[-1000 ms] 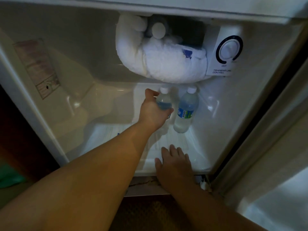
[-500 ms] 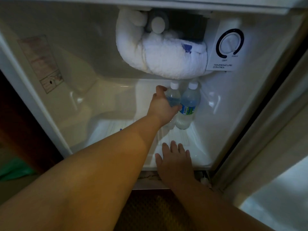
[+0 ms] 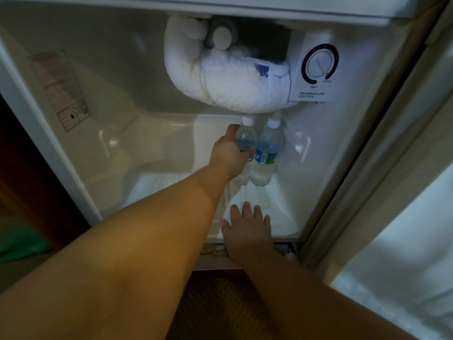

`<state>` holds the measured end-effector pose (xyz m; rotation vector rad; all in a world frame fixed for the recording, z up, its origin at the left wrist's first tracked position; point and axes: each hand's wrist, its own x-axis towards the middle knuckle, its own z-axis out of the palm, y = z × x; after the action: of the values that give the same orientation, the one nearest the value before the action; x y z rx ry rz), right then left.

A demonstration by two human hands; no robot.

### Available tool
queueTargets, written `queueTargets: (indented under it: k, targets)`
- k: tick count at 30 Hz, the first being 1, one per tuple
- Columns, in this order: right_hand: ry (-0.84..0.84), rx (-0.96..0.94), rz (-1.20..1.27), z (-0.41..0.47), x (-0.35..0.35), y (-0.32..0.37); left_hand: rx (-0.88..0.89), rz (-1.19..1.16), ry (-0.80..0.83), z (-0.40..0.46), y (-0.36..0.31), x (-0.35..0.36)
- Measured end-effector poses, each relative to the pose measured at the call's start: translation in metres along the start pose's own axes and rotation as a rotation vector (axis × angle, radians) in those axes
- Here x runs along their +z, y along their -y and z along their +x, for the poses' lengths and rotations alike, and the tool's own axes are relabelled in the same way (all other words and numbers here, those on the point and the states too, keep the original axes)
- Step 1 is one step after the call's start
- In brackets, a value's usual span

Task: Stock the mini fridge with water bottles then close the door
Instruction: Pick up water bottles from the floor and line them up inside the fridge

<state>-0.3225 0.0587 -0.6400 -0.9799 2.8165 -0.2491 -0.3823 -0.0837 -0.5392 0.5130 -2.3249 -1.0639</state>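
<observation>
I see my left hand (image 3: 229, 155) deep in the open mini fridge (image 3: 103, 133), fingers wrapped around a water bottle (image 3: 245, 137) that stands upright at the back. A second water bottle (image 3: 267, 153) stands touching it at its 3 o'clock. My right hand (image 3: 247, 231) lies flat and released, palm down, on the fridge floor (image 3: 282, 209) near the front edge. The frosted freezer box (image 3: 232, 79) hangs at 12 o'clock above both bottles, temperature dial (image 3: 320, 63) beside it
</observation>
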Motion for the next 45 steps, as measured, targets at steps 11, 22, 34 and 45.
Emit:
queueTargets:
  k: [11,22,34,45]
  targets:
    - [-0.044,-0.023,-0.059,0.000,-0.019,0.004,-0.205,0.091,-0.005,-0.023,-0.012,-0.021]
    - [-0.237,-0.918,0.135,-0.051,-0.018,0.131,0.200,0.656,0.091,-0.226,0.001,-0.255]
    - [0.389,-1.139,0.022,-0.156,0.086,0.303,-0.669,1.136,0.165,-0.473,0.094,-0.411]
    - [0.395,-1.354,-0.327,-0.183,0.171,0.332,-1.564,1.194,0.472,-0.574,0.157,-0.400]
